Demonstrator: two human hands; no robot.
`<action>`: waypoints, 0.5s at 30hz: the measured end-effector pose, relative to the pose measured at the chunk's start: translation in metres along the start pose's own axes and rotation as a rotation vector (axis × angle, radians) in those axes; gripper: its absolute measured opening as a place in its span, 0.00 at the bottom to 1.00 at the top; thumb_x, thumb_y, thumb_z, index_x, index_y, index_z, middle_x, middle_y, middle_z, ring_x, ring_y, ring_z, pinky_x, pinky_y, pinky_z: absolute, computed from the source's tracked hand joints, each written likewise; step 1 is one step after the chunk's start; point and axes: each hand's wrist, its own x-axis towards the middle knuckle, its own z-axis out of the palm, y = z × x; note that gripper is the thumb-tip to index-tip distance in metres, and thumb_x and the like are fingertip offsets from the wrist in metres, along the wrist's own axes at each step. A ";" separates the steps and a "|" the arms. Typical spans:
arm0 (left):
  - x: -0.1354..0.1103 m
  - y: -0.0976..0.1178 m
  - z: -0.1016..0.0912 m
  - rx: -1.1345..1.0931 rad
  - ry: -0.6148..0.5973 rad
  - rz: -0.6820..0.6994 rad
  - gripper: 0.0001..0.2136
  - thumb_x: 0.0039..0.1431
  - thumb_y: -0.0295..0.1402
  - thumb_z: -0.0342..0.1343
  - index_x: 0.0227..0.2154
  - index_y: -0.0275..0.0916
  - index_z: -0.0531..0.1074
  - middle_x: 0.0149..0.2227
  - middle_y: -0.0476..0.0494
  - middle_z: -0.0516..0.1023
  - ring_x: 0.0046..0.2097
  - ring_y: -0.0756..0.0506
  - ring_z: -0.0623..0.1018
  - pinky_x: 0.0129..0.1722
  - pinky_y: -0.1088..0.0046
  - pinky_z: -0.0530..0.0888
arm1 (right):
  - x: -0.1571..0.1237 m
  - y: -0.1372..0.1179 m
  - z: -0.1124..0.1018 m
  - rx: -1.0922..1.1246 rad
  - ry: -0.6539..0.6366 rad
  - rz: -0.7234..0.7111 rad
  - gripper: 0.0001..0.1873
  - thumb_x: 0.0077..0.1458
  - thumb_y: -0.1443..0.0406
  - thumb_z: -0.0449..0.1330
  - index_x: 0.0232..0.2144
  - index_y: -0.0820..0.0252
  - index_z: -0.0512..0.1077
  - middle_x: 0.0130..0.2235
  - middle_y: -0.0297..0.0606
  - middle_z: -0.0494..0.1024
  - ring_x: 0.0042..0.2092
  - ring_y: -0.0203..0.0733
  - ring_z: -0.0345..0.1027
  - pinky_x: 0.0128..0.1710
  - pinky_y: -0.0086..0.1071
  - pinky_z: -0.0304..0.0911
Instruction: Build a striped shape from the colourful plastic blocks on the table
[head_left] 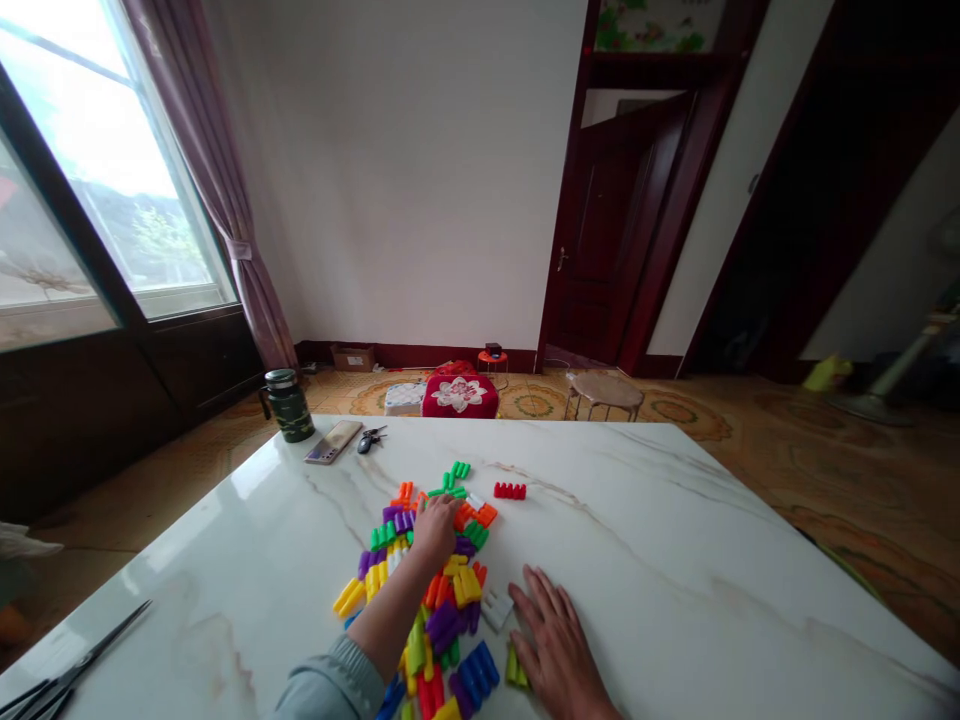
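The step looks like a reach: your left hand point(436, 525) is at the far part of the pile point(445, 627) of blocks on the desk point(645, 570), its grip unclear. Your right hand point(553, 640) lies right of the pile, fingers spread. Lifting would call for pinching one block free.

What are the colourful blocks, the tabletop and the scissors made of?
Colourful blocks: probably plastic, smooth and slightly glossy, in bright solid colours. Tabletop: perhaps marble or an imitation, polished; it is veined and reflects light. Scissors: likely metal blades, thin and greyish.
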 end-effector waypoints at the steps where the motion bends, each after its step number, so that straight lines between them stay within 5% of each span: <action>1: 0.002 -0.001 0.002 0.005 -0.009 0.006 0.21 0.54 0.20 0.47 0.47 0.43 0.76 0.50 0.42 0.76 0.54 0.40 0.71 0.59 0.57 0.60 | 0.000 0.000 0.000 0.006 0.003 -0.001 0.27 0.63 0.51 0.46 0.63 0.42 0.56 0.69 0.33 0.46 0.68 0.49 0.40 0.66 0.48 0.41; 7: 0.003 -0.003 0.001 0.017 0.010 0.007 0.12 0.58 0.26 0.49 0.36 0.40 0.79 0.43 0.39 0.77 0.49 0.40 0.73 0.50 0.62 0.67 | -0.001 0.000 -0.001 0.025 0.001 -0.003 0.28 0.62 0.53 0.48 0.63 0.42 0.55 0.69 0.33 0.46 0.68 0.49 0.40 0.66 0.48 0.40; 15: -0.040 0.013 -0.011 -0.119 0.229 -0.012 0.15 0.63 0.29 0.45 0.48 0.41 0.72 0.47 0.40 0.76 0.49 0.44 0.75 0.50 0.66 0.71 | 0.000 -0.001 -0.004 0.028 0.020 -0.010 0.27 0.63 0.51 0.45 0.63 0.42 0.57 0.68 0.34 0.48 0.68 0.48 0.40 0.66 0.48 0.42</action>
